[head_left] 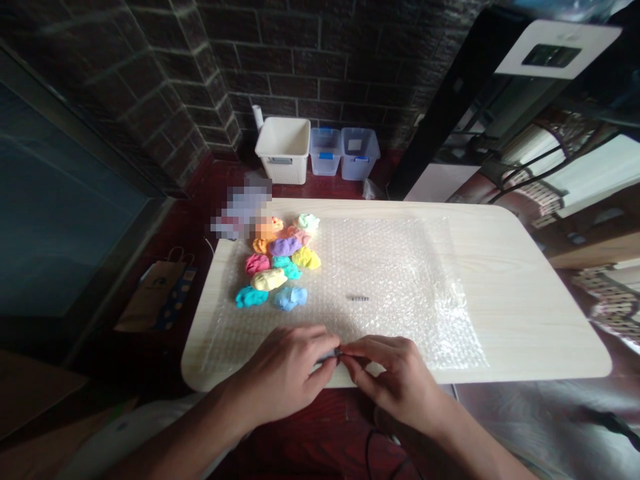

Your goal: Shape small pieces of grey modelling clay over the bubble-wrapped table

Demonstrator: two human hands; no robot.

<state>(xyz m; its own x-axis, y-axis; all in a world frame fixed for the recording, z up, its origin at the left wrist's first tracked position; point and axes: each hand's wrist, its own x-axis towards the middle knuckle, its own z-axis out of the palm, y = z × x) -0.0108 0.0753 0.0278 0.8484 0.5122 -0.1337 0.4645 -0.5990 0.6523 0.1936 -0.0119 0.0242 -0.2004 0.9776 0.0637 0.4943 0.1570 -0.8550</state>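
My left hand (287,370) and my right hand (395,380) meet at the near edge of a pale wooden table (525,313). Their fingertips pinch one small dark thing (339,355) between them; it is too small to name. The hands rest over the front edge of a sheet of bubble wrap (390,280) spread on the table. A small dark ridged piece (358,298) lies on the wrap just beyond my hands. Several coloured clay lumps (280,267) sit in a cluster at the wrap's far left.
A white bin (283,148) and two clear tubs (345,152) stand on the floor against the brick wall behind the table. A paper bag (159,293) leans on the floor at the left. Dark chairs (545,173) stand at the right.
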